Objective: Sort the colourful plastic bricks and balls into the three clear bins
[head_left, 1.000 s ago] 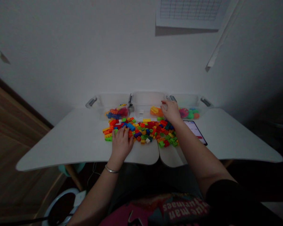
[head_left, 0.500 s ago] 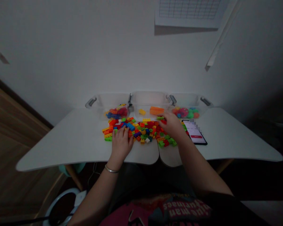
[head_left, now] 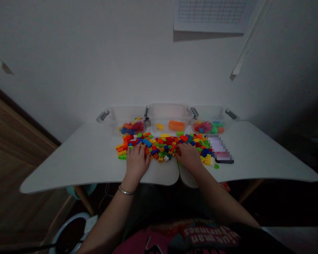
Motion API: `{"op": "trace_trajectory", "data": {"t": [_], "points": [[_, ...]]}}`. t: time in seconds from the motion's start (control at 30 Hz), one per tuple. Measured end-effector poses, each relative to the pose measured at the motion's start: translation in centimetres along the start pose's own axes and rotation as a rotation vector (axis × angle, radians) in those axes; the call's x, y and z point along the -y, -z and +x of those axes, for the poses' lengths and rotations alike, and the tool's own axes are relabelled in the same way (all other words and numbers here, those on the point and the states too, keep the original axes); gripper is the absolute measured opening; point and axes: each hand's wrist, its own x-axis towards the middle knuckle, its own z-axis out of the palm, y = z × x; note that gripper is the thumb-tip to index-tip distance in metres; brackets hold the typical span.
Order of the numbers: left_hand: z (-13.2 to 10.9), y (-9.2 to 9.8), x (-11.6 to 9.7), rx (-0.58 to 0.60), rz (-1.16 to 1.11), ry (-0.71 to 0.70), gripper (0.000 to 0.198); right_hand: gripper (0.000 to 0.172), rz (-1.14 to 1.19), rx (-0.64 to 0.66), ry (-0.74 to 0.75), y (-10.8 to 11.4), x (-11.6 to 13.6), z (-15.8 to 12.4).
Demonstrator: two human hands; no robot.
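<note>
A wide heap of colourful plastic building bricks (head_left: 162,148) lies across the front middle of the white table. On its left part rests my left hand (head_left: 137,160), open, fingers apart over the bricks near a blue brick (head_left: 147,142). My right hand (head_left: 189,158) is at the middle right of the heap, its fingers bent down among the bricks. Thumb and forefinger look apart there, with small red and green pieces by the tips; the palm side is hidden. Behind the heap, a clear plastic box (head_left: 169,112) contains an orange block (head_left: 176,125) and a yellow brick (head_left: 159,126).
Two more clear boxes flank the middle one: the left box (head_left: 127,112) contains red, blue and orange pieces, the right box (head_left: 208,112) round coloured pieces. A phone (head_left: 225,161) lies right of the heap. The table (head_left: 69,162) backs onto the wall.
My right hand has come back from beside the middle box, down and slightly left into the heap, uncovering bricks at the right. My left hand has hardly moved.
</note>
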Motion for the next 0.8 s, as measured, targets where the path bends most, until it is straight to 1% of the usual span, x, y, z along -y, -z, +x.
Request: {"op": "trace_trajectory", "data": {"t": [0.23,0.53,0.67,0.8], "points": [[0.0,0.1,-0.1,-0.002,0.008,-0.004,0.046,0.018,0.082,-0.046,-0.011,-1.2,-0.2,0.0],[0.0,0.4,-0.1,0.008,0.005,-0.004,0.046,0.02,0.14,-0.128,0.002,-2.0,-0.6,0.5],[0.1,0.3,-0.1,0.017,0.014,0.002,0.046,0.024,0.151,-0.121,0.001,-2.1,-0.6,0.5],[0.0,0.1,0.0,0.004,0.014,-0.007,0.046,0.023,0.138,-0.116,-0.006,-1.9,-0.5,0.5]]}}
